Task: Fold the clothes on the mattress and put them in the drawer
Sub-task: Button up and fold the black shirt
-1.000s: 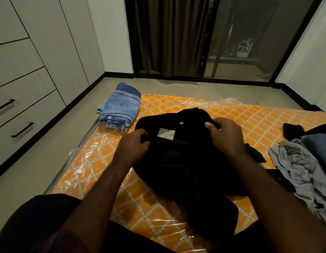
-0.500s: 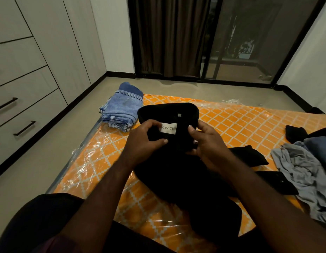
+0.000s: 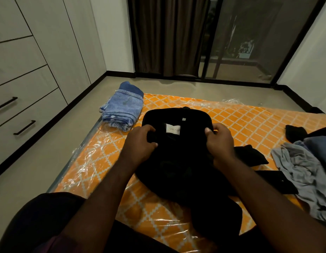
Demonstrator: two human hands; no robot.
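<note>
A dim room with a pale floor holds an orange patterned mattress [image 3: 249, 125] wrapped in clear plastic. In the middle of the mattress lies a black garment [image 3: 176, 165]. Its folds are lost in the dark cloth, so what kind of garment it is cannot be told. A white label [image 3: 172, 128] shows near its far edge. The left hand [image 3: 140, 143] and the right hand [image 3: 219, 141] grip the garment on either side of the label, fingers curled into the cloth and some fingertips hidden in it. At the mattress's far left corner sits a stack of folded jeans [image 3: 122, 110]. On its right side lies a heap of unfolded clothes [image 3: 304, 170], cut off by the picture's edge. Left of the mattress stand closed drawers [image 3: 25, 110], partly out of view. Beyond the mattress hangs a brown curtain [image 3: 167, 33] beside a glass door [image 3: 249, 37].
</note>
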